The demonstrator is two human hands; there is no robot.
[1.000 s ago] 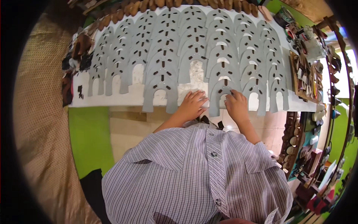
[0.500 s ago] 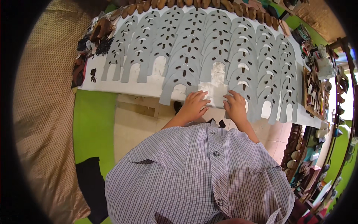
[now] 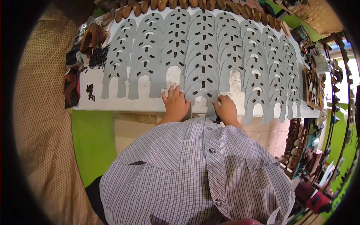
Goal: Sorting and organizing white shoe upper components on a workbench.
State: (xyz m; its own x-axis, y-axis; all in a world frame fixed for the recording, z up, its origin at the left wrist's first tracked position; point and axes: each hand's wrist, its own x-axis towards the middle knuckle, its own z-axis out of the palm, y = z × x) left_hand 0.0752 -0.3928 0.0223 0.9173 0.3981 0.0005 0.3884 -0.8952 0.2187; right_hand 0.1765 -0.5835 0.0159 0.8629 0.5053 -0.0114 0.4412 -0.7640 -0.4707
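Rows of grey U-shaped pieces, resembling cut shoe uppers, overlap in columns on the white-topped table, each with small dark brown strips on it. My left hand (image 3: 175, 103) rests at the table's front edge with fingers spread, just left of the nearest grey piece (image 3: 202, 93) in the middle column. On the other side of that piece, my right hand (image 3: 226, 109) lies with its fingertips at the piece's right leg, fingers slightly bent and apart. Neither hand visibly holds anything.
Brown shoe lasts (image 3: 202, 4) line the far edge. A woven brown item (image 3: 93, 37) and black strips lie at the left, with small dark strips (image 3: 90, 92) nearer. A box of flat pieces (image 3: 313, 88) sits at the right end, beside racks of footwear parts.
Both hands have shifted left along the front edge, from the gap right of the middle column to either side of its nearest piece. The whole view has shifted slightly too.
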